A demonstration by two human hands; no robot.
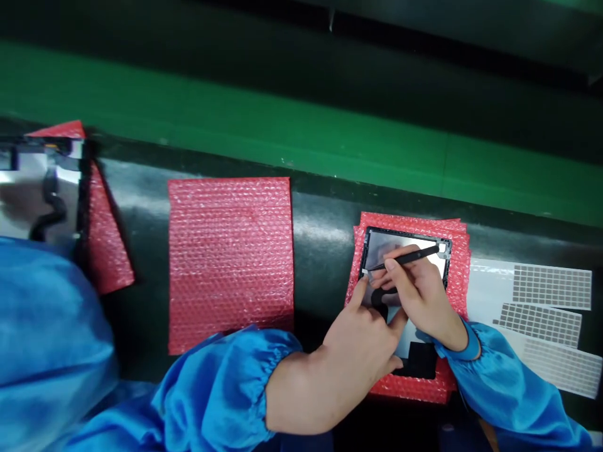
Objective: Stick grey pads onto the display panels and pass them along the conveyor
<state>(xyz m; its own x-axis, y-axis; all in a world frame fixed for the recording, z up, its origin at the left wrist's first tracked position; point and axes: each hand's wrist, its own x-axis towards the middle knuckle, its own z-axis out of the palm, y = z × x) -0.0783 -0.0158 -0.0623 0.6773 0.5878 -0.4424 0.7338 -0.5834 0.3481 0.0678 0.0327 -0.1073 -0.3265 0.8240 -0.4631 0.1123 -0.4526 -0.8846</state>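
Note:
A dark-framed panel with a shiny metal back [400, 248] lies on a stack of red bubble wrap [459, 276]. My right hand [421, 292] is closed round black tweezers [405, 257], their tip at the panel's left side. My left hand [362, 342] rests on the panel's lower left, forefinger stretched toward the frame edge and the other fingers curled, holding nothing that I can see. A black flex cable shows between the two hands.
A single red bubble-wrap sheet [230, 260] lies left of centre on the dark belt. Another shiny panel [40, 188] on red wrap sits at far left. White sheets of small grey pads [549, 314] lie at right. A green rail [301, 138] runs behind.

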